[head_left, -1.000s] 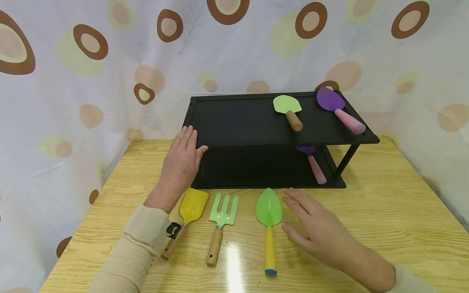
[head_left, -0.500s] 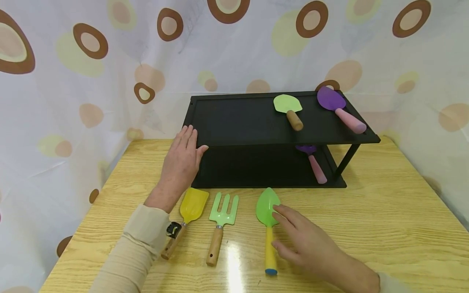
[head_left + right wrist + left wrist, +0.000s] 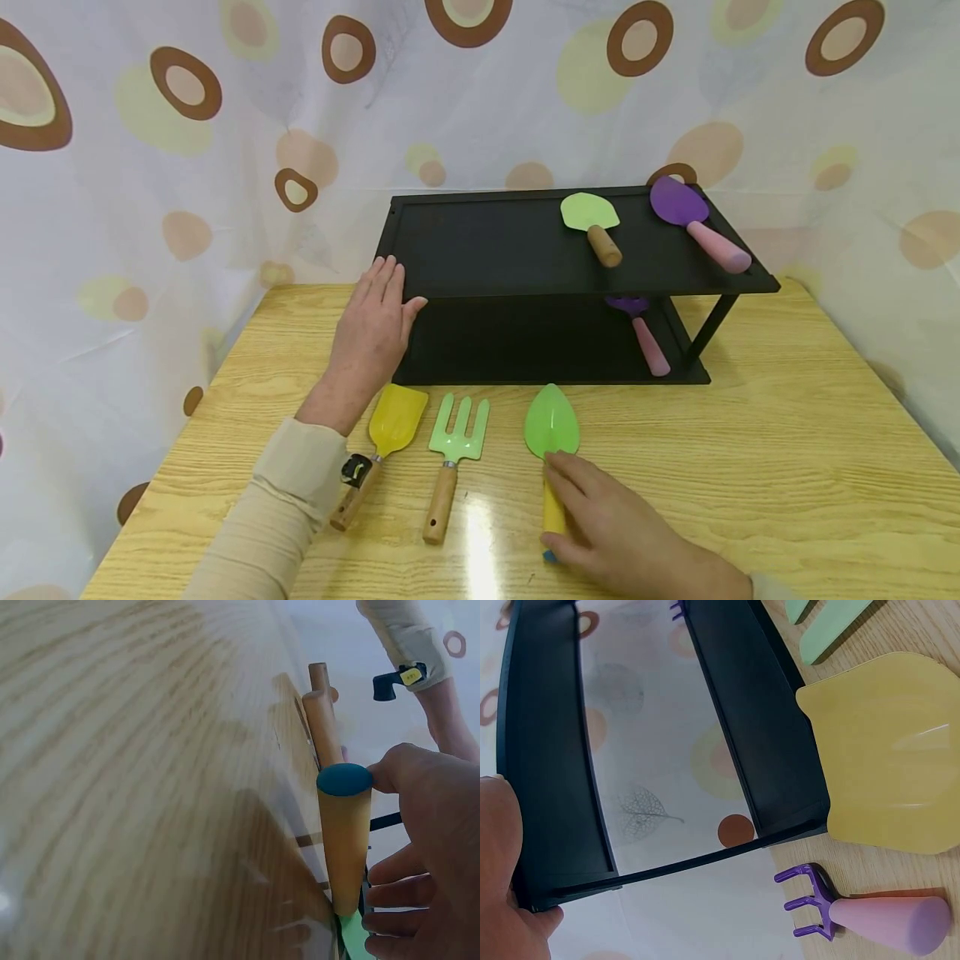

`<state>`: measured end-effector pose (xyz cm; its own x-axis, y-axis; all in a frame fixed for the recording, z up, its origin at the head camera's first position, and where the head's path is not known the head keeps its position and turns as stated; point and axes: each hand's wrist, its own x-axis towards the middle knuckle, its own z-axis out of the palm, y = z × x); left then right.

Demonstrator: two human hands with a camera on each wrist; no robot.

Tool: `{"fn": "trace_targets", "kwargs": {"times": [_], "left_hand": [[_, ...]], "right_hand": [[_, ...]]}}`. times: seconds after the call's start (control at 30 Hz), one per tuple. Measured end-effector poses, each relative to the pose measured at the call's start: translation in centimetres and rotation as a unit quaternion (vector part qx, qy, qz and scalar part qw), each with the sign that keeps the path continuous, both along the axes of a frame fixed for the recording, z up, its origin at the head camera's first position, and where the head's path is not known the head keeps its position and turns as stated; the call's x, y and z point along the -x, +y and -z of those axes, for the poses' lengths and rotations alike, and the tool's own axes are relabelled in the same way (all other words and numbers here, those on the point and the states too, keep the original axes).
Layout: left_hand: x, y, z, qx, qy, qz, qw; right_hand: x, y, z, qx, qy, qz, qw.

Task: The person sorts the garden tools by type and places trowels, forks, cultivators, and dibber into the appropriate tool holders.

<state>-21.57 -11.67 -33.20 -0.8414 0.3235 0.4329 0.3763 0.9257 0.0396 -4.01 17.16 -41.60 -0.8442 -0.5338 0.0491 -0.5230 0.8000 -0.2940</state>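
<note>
My left hand (image 3: 369, 325) rests with straight fingers on the left front corner of a black two-tier rack (image 3: 480, 250); its thumb lies along the front edge. My right hand (image 3: 622, 525) is at the yellow handle (image 3: 553, 508) of a green trowel (image 3: 551, 421) on the table. In the right wrist view, the thumb touches near the blue handle end (image 3: 345, 780), and the fingers lie loosely beside the handle, not wrapped round it. Left of the trowel lie a green hand fork (image 3: 459, 433) and a yellow shovel (image 3: 397, 419), partly behind my left sleeve.
On the rack's top are a pale green shovel (image 3: 589, 212) and a purple shovel (image 3: 678, 202). A purple tool with a pink handle (image 3: 651, 348) lies on the lower tier. A small purple rake (image 3: 825, 904) lies beside the rack. Patterned cloth (image 3: 480, 100) hangs behind.
My right hand has moved left and toward me, from beside the trowel's blade to over its handle. My left hand and the tools have stayed in place.
</note>
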Motion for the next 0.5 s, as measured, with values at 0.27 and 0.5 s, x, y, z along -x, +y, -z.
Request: {"fn": "trace_targets", "kwargs": {"times": [0.27,0.5], "left_hand": [[-0.05,0.12,-0.09,0.005,-0.006,-0.005,1.0],[-0.12,0.1,-0.1,0.007,-0.004,-0.005,1.0]], "right_hand": [[-0.15,-0.41,0.67,-0.016,-0.008,-0.021,0.9996],[-0.33,-0.51,0.86,-0.024,0.005,-0.038,0.999]]}}
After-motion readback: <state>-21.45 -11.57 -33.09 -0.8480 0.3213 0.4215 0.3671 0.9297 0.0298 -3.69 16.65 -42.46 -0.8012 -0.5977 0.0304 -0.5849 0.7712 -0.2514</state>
